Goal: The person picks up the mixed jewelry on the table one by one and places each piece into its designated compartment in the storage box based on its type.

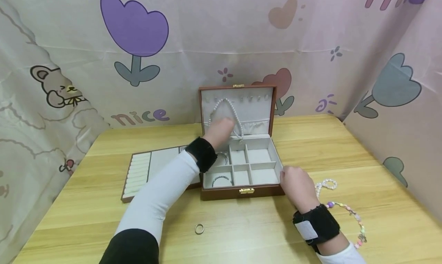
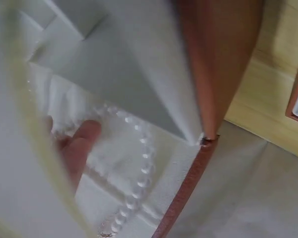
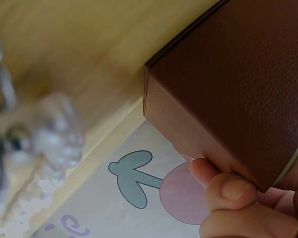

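Observation:
A brown jewelry box (image 1: 224, 194) stands with its lid raised and its pale compartments showing. Inside the lid hangs a pearl necklace (image 1: 236, 112), draped in a loop from the top. My left hand (image 1: 220, 132) is at the loop's lower left; in the left wrist view its fingers pinch a stretch of pearls (image 2: 146, 156) close to the gathered lid pocket. My right hand (image 1: 298, 187) grips the box's front right edge, fingers curled round the corner of the leather side (image 3: 228, 84). Silver bangles (image 1: 221, 177) lie in the left compartments.
Left of the box lies a tray (image 1: 136, 172) with ring rolls, partly behind my left arm. A ring (image 1: 199, 229) lies on the table in front. To the right are a white bead strand (image 1: 326, 183) and a colorful beaded strand (image 1: 361, 229). Printed curtains (image 1: 193, 33) surround the table.

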Motion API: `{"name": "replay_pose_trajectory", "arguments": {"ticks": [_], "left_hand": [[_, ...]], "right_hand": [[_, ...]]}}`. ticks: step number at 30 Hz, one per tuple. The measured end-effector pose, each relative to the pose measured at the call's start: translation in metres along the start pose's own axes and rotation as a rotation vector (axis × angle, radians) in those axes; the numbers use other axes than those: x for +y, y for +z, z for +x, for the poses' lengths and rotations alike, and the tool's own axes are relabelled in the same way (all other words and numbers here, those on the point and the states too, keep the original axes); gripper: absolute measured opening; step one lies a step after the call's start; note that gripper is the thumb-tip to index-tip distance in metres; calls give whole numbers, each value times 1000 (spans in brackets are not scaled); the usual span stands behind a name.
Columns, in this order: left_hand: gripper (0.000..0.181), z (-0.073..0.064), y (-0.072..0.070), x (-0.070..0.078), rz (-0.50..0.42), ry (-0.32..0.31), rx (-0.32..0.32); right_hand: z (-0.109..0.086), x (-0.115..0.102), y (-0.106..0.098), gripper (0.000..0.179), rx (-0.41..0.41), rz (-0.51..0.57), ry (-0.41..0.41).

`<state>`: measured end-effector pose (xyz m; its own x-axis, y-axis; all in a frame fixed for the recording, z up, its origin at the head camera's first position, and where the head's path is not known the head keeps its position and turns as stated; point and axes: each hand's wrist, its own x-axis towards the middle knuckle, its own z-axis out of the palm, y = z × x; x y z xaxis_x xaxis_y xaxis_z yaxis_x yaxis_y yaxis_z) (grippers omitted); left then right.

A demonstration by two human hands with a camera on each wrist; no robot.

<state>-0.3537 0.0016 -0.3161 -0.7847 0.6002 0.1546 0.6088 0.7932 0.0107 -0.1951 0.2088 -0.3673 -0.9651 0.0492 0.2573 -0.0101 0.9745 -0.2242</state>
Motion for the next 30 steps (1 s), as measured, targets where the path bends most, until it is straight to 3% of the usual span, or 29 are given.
{"name": "replay_pose_trajectory", "arguments": {"ticks": [5,11,15,19,23,27,30], "left_hand": [[19,-3,5,-1,26,6,-60],[16,-10,6,-3,22,33,-69],[19,-20,-2,1,-2,56,-79],[22,-48,-30,7,-26,63,-76],[18,-88,-56,5,-111,87,-78],[8,-135,-61,4,-272,102,-201],[5,-168,-49,7,-384,86,-325]], "right_hand": [[-1,-2,0,24,-2,-2,-1],[-1,-1,0,25,1,4,-5],[-1,2,-1,24,-10,21,8],[-2,1,0,24,-37,32,15],[-2,1,-1,23,-56,34,9],[-2,2,-4,23,-69,35,8],[-2,1,-7,23,-75,35,3]]}}
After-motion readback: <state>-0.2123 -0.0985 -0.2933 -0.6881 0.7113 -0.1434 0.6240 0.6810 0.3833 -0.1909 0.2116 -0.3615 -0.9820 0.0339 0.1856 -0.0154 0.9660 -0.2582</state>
